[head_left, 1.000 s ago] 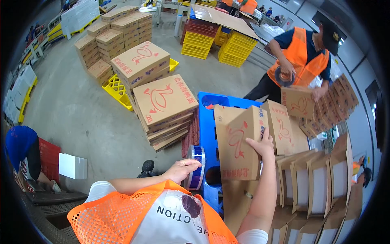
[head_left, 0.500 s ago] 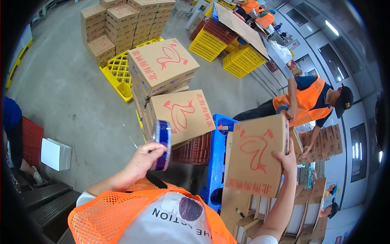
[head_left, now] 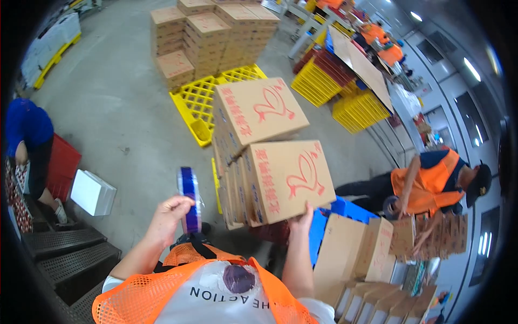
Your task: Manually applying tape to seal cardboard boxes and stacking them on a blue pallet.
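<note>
My left hand [head_left: 175,210] is closed around the edge of a roll of tape [head_left: 189,200] with a blue core, out in front of my left side. My right hand [head_left: 302,220] grips the near right edge of a closed cardboard box [head_left: 294,181] with a red bird drawing on top. That box sits level with the near end of a stack, its far edge close to a second printed box [head_left: 263,108]. Only my thumb shows on the top face; the other fingers are under or behind the edge.
Behind the stack stand a yellow plastic pallet [head_left: 189,110] and more stacked cartons [head_left: 213,38]. A blue pallet or crate [head_left: 318,232] and open boxes [head_left: 372,302] are on the right. A co-worker in an orange vest [head_left: 431,181] works there. White foam boxes [head_left: 93,193] lie left.
My right hand has carried the box from the right side leftward onto the stack. The left hand, still holding the tape roll, has shifted slightly left. The view has turned right.
</note>
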Available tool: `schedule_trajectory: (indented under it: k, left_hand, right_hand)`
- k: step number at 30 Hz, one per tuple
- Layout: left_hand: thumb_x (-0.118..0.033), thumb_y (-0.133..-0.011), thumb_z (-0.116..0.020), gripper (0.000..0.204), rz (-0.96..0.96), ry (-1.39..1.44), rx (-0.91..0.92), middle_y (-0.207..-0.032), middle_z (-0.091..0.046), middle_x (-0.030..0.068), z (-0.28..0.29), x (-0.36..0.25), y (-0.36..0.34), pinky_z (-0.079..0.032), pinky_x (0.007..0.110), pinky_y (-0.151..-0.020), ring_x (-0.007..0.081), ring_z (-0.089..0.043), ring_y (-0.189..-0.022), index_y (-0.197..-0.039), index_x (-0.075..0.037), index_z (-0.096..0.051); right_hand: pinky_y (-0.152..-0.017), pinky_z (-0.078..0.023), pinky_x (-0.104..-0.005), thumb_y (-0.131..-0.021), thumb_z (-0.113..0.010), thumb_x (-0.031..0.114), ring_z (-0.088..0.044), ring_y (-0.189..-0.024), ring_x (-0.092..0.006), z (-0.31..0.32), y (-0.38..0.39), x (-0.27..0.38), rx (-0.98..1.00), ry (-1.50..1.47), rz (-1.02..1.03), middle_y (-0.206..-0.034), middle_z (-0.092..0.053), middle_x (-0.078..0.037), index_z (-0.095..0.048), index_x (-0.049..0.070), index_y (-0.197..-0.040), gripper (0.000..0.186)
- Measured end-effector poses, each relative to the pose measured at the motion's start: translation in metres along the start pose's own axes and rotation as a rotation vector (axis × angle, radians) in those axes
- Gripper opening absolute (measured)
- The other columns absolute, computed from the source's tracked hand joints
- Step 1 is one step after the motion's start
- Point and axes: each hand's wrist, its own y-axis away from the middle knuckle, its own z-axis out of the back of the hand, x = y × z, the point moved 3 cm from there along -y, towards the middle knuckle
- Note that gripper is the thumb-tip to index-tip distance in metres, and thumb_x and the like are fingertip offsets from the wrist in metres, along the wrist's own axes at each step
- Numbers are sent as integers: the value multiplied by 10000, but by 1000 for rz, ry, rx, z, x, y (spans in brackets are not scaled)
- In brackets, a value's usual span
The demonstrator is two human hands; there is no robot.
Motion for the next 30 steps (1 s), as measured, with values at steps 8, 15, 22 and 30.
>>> schedule_trajectory:
  k: [8, 15, 22, 30]
  left_hand:
    - [-103, -838, -575, 126, 60, -154, 336, -1012, -536, 68, -49, -27, 14, -428, 287, -826, 158, -521, -915, -910, -31, -650]
    - [-140, -865, -544, 168, -4, -485, 999, -1123, -507, 101, -177, -79, 63, -387, 290, -860, 174, -432, -1062, -977, -46, -628]
    - [-131, -871, -540, 159, 322, -304, 1107, -923, -595, 23, -295, 25, 108, -455, 247, -737, 96, -537, -836, -972, -28, -606]
    - [-193, -817, -592, 181, -107, -723, 1388, -1203, -473, 195, -385, 155, 196, -310, 365, -958, 256, -403, -1166, -950, -98, -670]
  right_hand:
    - [-755, -446, -270, -807, -575, 143, -564, -913, -157, -51, 88, 39, -140, 774, 129, -1160, -492, -63, -278, 95, -1337, 609]
    - [-900, -393, -360, -752, -646, 165, -497, -1082, -225, -95, 207, 54, 451, 586, 318, -1361, -309, -91, -94, 82, -1400, 856]
    - [-1008, -285, -357, -714, -662, 79, -291, -1259, -230, -28, 275, 91, 156, 702, 632, -1406, -179, -105, -38, 90, -1408, 933]
    - [-1013, -245, -319, -820, -525, 104, -325, -1225, -213, 120, 355, 135, -303, 480, 722, -1320, -328, -121, -360, 46, -1312, 522]
